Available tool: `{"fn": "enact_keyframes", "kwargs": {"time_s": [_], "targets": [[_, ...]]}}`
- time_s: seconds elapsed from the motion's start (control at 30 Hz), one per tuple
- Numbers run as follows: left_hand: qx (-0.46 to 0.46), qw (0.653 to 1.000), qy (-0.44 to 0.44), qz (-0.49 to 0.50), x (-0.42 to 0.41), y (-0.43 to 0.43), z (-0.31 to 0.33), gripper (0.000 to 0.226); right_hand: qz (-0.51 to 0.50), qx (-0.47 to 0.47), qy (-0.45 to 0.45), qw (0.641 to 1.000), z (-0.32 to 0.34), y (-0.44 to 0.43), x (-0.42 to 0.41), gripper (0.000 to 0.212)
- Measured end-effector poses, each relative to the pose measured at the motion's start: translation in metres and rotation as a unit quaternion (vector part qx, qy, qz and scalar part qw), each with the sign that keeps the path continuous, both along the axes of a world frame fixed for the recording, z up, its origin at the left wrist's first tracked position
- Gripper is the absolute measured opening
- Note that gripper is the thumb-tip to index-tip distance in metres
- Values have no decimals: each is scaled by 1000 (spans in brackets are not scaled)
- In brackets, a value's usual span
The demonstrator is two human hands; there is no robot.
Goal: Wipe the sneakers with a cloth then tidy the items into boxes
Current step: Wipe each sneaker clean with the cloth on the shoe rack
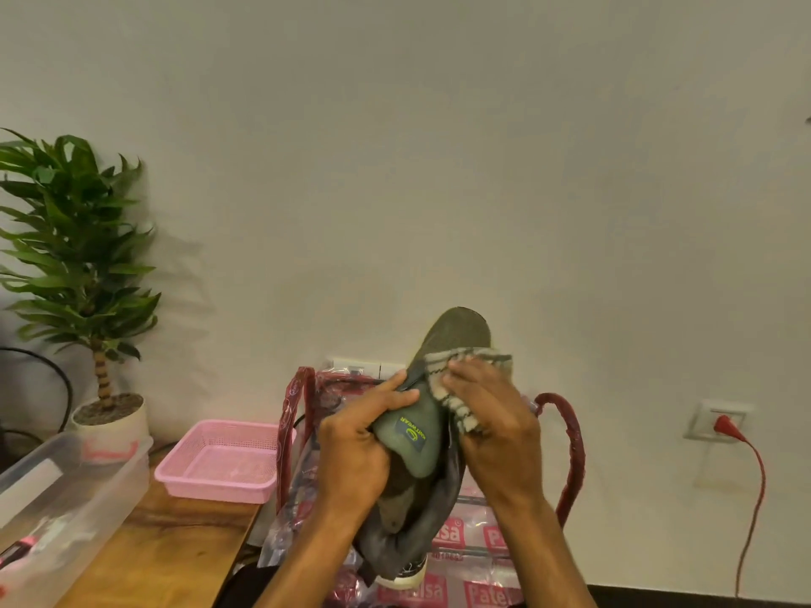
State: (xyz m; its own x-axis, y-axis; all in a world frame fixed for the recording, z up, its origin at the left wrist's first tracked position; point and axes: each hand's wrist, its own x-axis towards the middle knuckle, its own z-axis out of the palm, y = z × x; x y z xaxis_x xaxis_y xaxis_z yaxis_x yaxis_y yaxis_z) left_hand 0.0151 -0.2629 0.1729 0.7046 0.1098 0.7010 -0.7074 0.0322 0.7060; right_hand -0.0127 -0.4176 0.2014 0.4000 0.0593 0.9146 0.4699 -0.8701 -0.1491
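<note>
Your left hand (355, 458) grips the sneaker (423, 432) at centre, toe raised toward the wall (439, 168). Your right hand (496, 436) holds the cloth (465, 388) against the sneaker's right side. A bag (478, 533) stands behind and below the sneaker, with a handle on either side of your hands. Left of the bag, a basket (219, 458) sits on the table (175, 555). Left of the basket, a storage box (74, 476) is on the same table. A potted plant (79, 256) stands behind the box, by the wall. A wall socket (719, 421) lies well right of the bag, with a cable (752, 498) hanging below it.
</note>
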Motion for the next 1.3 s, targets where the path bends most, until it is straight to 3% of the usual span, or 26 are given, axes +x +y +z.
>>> {"fn": "enact_keyframes", "kwargs": {"time_s": [0.07, 0.13, 0.23, 0.3, 0.43, 0.67, 0.83, 1.0, 1.1, 1.17, 1.23, 1.3], "targets": [[-21, 1000, 13, -17, -1, -1, 2, 62, -48, 55, -6, 997, 3, -12, 7, 42], [-59, 997, 35, -20, -2, -3, 7, 63, -22, 93, 12, 995, 3, -11, 7, 54], [-141, 988, 64, -18, 3, -3, 13, 52, 69, 44, 43, 996, -6, 0, -4, 49], [-168, 983, 64, -28, 5, -2, 14, 48, 76, 6, 50, 996, -6, 0, -9, 44], [-175, 982, 56, -45, 2, -3, 14, 45, -18, 74, 20, 997, 3, -10, 5, 56], [-226, 970, 84, -8, 19, 3, 9, 36, 123, 78, 72, 987, 1, 6, -13, 67], [-216, 971, 96, -20, 19, 9, 1, 38, 65, 100, 29, 992, 14, 2, -5, 67], [-210, 972, 89, -65, 14, 8, 4, 48, 10, 30, 17, 999, 21, -4, 7, 50], [-187, 976, 84, -70, 10, 2, 6, 45, -39, 47, 13, 998, 21, 4, 11, 58], [-177, 979, 79, -65, 7, -2, 9, 40, -18, 5, 18, 1000, 13, 13, 9, 57], [-175, 979, 72, -70, 6, -2, 9, 40, 31, -72, 18, 997, 4, 16, 5, 42], [-167, 980, 69, -82, 7, 0, 7, 39, 24, -93, 7, 995, 5, 6, 11, 30]]}}
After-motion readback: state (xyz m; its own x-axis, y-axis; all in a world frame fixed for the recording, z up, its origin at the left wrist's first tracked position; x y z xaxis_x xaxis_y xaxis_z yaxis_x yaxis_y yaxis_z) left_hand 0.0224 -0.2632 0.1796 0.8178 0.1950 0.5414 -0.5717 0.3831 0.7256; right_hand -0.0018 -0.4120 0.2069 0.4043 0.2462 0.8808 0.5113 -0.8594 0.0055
